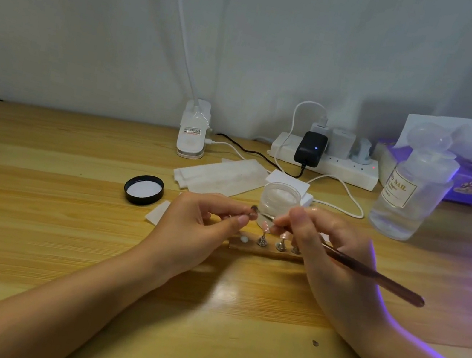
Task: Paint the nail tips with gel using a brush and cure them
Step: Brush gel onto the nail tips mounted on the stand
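Left grip: the left hand (pixel 200 229) pinches a small nail tip (pixel 253 212) between thumb and forefinger, held up above the wooden holder strip (pixel 263 250).
Right grip: the right hand (pixel 326 251) is closed round the brush (pixel 369 273), fingers curled near its front end as one holds a pen.
Key relation: the nail tip sits just to the left of the right grip, and the brush tip appears to reach it; actual contact is too small to confirm.
Brush axis: the handle runs from the nail tip back and down to the person's right, its dark end well clear of the grip and toward the camera.
Nearer hand: the left hand already has the tip, so the likely stroke falls to the right hand alone, a short pull along the tip.
Other tips: pink tips on metal stands (pixel 262 239) stand on the strip just below both grips; one seat at the strip's left end shows only a white pad.
Gel jar: an open clear jar (pixel 281 199) stands just beyond the grips, its black lid (pixel 143 190) on the counter (pixel 34 206) to the left of the left hand.
Curing light: violet glow falls from the right; the lamp itself is out of frame.
Hidden: the bristles, and the right end of the strip behind the right hand.
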